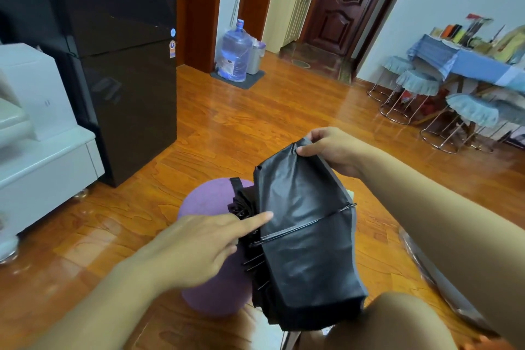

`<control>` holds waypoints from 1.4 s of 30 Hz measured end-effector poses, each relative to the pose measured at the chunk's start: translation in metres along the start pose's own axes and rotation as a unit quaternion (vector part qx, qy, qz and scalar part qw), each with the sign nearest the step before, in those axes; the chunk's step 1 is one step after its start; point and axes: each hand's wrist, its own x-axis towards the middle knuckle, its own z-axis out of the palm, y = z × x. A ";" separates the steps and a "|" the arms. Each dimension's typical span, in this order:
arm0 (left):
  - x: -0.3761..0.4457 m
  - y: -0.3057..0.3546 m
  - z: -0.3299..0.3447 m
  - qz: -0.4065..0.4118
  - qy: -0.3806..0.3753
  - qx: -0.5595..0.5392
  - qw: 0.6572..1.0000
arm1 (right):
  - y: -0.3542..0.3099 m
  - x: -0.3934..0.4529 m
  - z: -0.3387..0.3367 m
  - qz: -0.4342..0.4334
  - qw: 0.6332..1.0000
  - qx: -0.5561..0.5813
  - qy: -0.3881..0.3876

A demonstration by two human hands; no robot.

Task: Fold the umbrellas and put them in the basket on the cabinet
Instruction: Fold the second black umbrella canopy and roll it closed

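Mid-fold, lower centre of frame: right hand (329,150) pinches black umbrella (306,236) canopy's top edge, left hand (204,241) presses a pleat with straight index finger; next likely needs flaps wrapped tight, strap fastened.

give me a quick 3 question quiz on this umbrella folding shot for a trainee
1. True or false: the right hand pinches the top edge of the black umbrella.
2. What does the left hand do? A) grips the handle B) presses an extended index finger on the canopy panel C) hangs idle
3. Fill in: under the umbrella sits a round ____ stool.

Key
1. True: thumb and fingers hold the fabric edge.
2. B
3. purple
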 end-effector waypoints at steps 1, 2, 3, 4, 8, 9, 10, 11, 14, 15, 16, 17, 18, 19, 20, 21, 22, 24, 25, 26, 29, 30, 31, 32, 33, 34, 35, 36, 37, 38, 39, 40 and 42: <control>0.000 -0.002 0.002 0.000 0.000 0.020 1.000 | 0.001 -0.001 0.000 0.013 0.999 -0.030 0.002; 0.001 -0.004 0.005 -0.001 -0.002 0.040 0.999 | 0.001 -0.003 -0.001 0.003 0.996 -0.088 0.015; 0.002 -0.006 0.007 0.001 0.001 0.060 0.998 | 0.000 -0.006 -0.002 -0.038 0.982 -0.180 0.033; 0.003 -0.007 0.010 0.002 0.004 0.080 0.997 | -0.002 -0.010 -0.003 -0.110 0.952 -0.282 0.038; 0.009 -0.006 0.015 0.007 -0.005 0.127 0.992 | -0.025 -0.035 0.017 -0.287 0.824 -0.471 -0.125; 0.010 -0.005 0.016 0.009 -0.008 0.126 0.992 | -0.026 -0.035 0.025 -0.274 0.803 -0.505 -0.157; 0.011 -0.005 0.017 0.009 -0.010 0.125 0.992 | -0.025 -0.034 0.034 -0.252 0.782 -0.541 -0.178; 0.011 -0.005 0.018 0.006 -0.013 0.126 0.992 | -0.022 -0.032 0.041 -0.226 0.765 -0.573 -0.188; 0.013 -0.002 0.018 0.002 -0.014 0.123 0.992 | -0.009 -0.027 0.047 -0.196 0.776 -0.570 -0.185; 0.014 -0.002 0.018 0.004 -0.011 0.121 0.993 | -0.007 -0.027 0.044 -0.199 0.803 -0.533 -0.179; 0.014 -0.002 0.018 0.004 -0.010 0.119 0.993 | -0.006 -0.027 0.041 -0.203 0.827 -0.494 -0.176; 0.014 -0.003 0.017 0.003 -0.012 0.115 0.993 | -0.007 -0.029 0.039 -0.206 0.844 -0.464 -0.176; 0.014 -0.004 0.016 0.002 -0.017 0.111 0.994 | -0.008 -0.031 0.037 -0.210 0.854 -0.441 -0.178; 0.014 -0.005 0.016 0.002 -0.024 0.109 0.994 | -0.009 -0.033 0.035 -0.215 0.860 -0.427 -0.181; 0.014 -0.006 0.016 0.003 -0.030 0.105 0.994 | -0.010 -0.035 0.033 -0.224 0.861 -0.420 -0.182; 0.014 -0.006 0.017 0.001 -0.035 0.099 0.994 | -0.010 -0.037 0.031 -0.230 0.860 -0.418 -0.180; 0.014 -0.007 0.018 0.000 -0.039 0.093 0.995 | -0.011 -0.037 0.027 -0.229 0.862 -0.418 -0.173; 0.014 -0.008 0.022 0.000 -0.051 0.088 0.995 | -0.013 -0.037 0.018 -0.220 0.872 -0.412 -0.149; 0.014 -0.008 0.024 0.001 -0.055 0.087 0.995 | -0.014 -0.037 0.013 -0.218 0.875 -0.410 -0.138; 0.015 -0.007 0.027 0.002 -0.054 0.087 0.995 | -0.015 -0.036 0.011 -0.219 0.875 -0.411 -0.130; 0.018 -0.007 0.029 -0.001 -0.045 0.101 0.994 | -0.014 -0.039 0.016 -0.221 0.866 -0.420 -0.154; 0.019 -0.007 0.029 -0.003 -0.043 0.105 0.994 | -0.012 -0.040 0.020 -0.220 0.857 -0.436 -0.165; 0.020 -0.008 0.029 -0.004 -0.043 0.107 0.993 | -0.009 -0.040 0.024 -0.221 0.845 -0.455 -0.172; 0.021 -0.008 0.028 -0.005 -0.042 0.106 0.994 | -0.006 -0.040 0.027 -0.226 0.833 -0.474 -0.175; 0.021 -0.009 0.028 -0.007 -0.043 0.103 0.994 | -0.005 -0.041 0.030 -0.233 0.823 -0.487 -0.178; 0.022 -0.010 0.027 -0.009 -0.043 0.100 0.994 | -0.003 -0.041 0.031 -0.241 0.815 -0.494 -0.182; 0.022 -0.010 0.026 -0.013 -0.046 0.097 0.994 | -0.003 -0.042 0.032 -0.247 0.811 -0.496 -0.186; 0.022 -0.010 0.025 -0.017 -0.046 0.091 0.995 | -0.003 -0.043 0.032 -0.251 0.806 -0.501 -0.191; 0.022 -0.008 0.023 -0.022 -0.044 0.080 0.996 | -0.004 -0.044 0.032 -0.254 0.798 -0.510 -0.197; 0.022 -0.007 0.022 -0.030 -0.039 0.067 0.997 | -0.006 -0.045 0.032 -0.258 0.787 -0.521 -0.205; 0.022 -0.006 0.021 -0.041 -0.034 0.055 0.997 | -0.008 -0.046 0.031 -0.261 0.777 -0.531 -0.214; 0.023 -0.005 0.020 -0.052 -0.032 0.047 0.997 | -0.010 -0.046 0.030 -0.261 0.769 -0.540 -0.222; 0.023 -0.004 0.020 -0.060 -0.037 0.044 0.997 | -0.014 -0.048 0.029 -0.260 0.748 -0.566 -0.231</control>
